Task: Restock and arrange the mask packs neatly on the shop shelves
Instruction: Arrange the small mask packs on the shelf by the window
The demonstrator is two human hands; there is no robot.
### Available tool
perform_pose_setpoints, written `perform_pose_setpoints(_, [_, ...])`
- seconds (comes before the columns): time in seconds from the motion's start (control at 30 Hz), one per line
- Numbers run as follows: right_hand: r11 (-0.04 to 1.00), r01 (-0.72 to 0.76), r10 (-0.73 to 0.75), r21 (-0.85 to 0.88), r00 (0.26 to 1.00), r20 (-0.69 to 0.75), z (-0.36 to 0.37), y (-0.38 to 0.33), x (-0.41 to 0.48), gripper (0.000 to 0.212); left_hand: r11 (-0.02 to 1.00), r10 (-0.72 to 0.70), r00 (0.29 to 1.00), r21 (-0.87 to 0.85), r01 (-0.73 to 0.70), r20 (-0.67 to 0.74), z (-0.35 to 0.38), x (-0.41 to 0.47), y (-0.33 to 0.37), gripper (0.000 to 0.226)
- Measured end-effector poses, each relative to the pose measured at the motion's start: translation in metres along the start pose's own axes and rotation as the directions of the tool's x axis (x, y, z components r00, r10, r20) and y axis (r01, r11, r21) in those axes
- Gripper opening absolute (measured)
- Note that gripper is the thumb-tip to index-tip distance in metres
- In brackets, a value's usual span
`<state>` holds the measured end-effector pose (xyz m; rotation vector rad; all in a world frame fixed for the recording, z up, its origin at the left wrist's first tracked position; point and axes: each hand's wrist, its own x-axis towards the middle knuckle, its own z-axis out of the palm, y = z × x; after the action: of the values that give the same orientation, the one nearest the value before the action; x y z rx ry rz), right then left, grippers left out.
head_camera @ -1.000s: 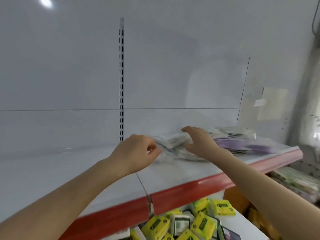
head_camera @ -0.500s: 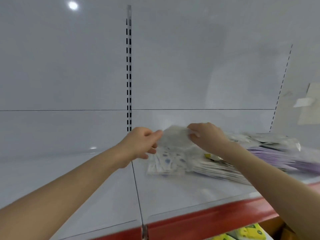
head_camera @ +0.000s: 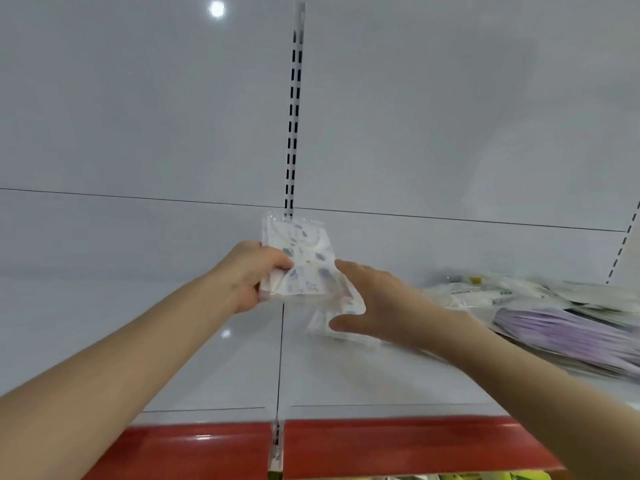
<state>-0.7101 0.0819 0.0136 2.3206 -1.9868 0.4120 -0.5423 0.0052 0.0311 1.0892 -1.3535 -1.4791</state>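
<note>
My left hand (head_camera: 254, 271) grips the lower left of a small stack of clear mask packs with a blue pattern (head_camera: 302, 261), held upright above the white shelf (head_camera: 173, 358) near the seam between two shelf boards. My right hand (head_camera: 374, 301) is beside the stack's right edge, fingers straight and spread, touching the packs' lower right corner. A loose heap of white and green mask packs (head_camera: 491, 294) and a pile of purple mask packs (head_camera: 568, 332) lie on the shelf to the right.
The shelf has a red front strip (head_camera: 381, 445). A slotted upright rail (head_camera: 294, 109) runs up the white back panel behind the held packs. Yellow packages (head_camera: 485, 476) peek out below the shelf edge.
The patterned packs have been lifted off the shelf pile, moved left and stood upright. My left hand now grips them; my right hand has let go and opened beside them. The view shifted left.
</note>
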Motion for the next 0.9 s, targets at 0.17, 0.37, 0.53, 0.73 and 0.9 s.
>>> perform_pose_setpoints(0.17, [0.979,-0.04,0.099,-0.202,0.951,0.291,0.008,0.001,0.014,0.043,0.988,0.077,0.988,0.146,-0.058,-0.132,-0.041,0.0,0.005,0.013])
perform_pose_setpoints(0.37, [0.938,0.041,0.045,-0.345,0.97,0.24,0.026,-0.003,0.028,0.026,0.958,0.07,0.989,0.284,-0.031,-0.127,-0.072,-0.003,-0.001,0.012])
perform_pose_setpoints(0.53, [0.974,-0.078,0.088,-0.212,0.995,0.042,0.029,0.007,0.031,0.02,0.927,0.062,0.995,0.374,-0.026,-0.084,-0.078,-0.008,-0.005,0.012])
perform_pose_setpoints(0.73, [0.962,-0.123,0.199,0.244,0.927,-0.318,0.007,-0.01,0.024,0.027,0.917,-0.01,1.0,0.399,0.01,-0.002,-0.074,-0.009,-0.008,0.015])
perform_pose_setpoints(0.9, [0.966,0.085,-0.012,0.243,0.958,-0.287,0.017,-0.071,0.012,0.028,0.969,-0.1,0.993,0.232,0.084,0.058,-0.064,-0.011,-0.013,0.015])
